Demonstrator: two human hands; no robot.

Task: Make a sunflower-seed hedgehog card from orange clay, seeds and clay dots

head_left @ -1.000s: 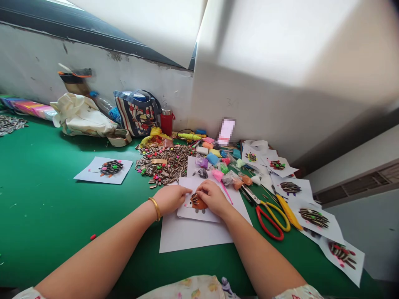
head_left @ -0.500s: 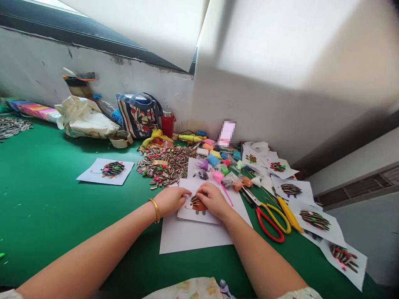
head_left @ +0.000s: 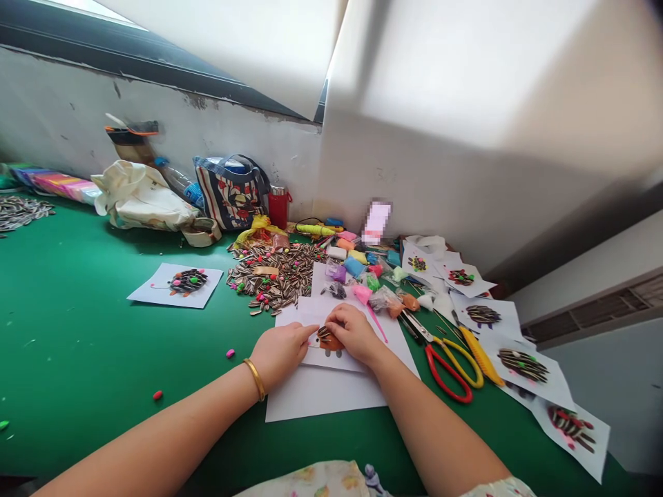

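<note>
My left hand [head_left: 281, 351] rests on the left part of a small white card [head_left: 339, 362], its index finger stretched toward the card's picture. That picture is a brown hedgehog shape [head_left: 331, 342] with a pale face, grey feet and striped seeds on its back. Over its right side, my right hand [head_left: 353, 331] is closed, thumb and fingertips together; whatever they pinch is too small to make out. Larger white sheets [head_left: 321, 397] lie beneath the card. Behind the hands is a pile of striped seeds [head_left: 282, 273] mixed with coloured ones.
Right of the hands lie red-and-yellow scissors [head_left: 445, 362], a yellow cutter [head_left: 481, 355] and several finished hedgehog cards [head_left: 523, 366]. Bags of coloured clay [head_left: 357, 266] sit behind. Another hedgehog card [head_left: 176, 293] lies left, near pink and red seeds [head_left: 158, 395]. Cloth bags [head_left: 233, 193] stand along the wall.
My left hand has shifted slightly left and toward me, with its index finger now extended. Pink and red seeds now show on the green table by my left forearm. My right hand stays in place.
</note>
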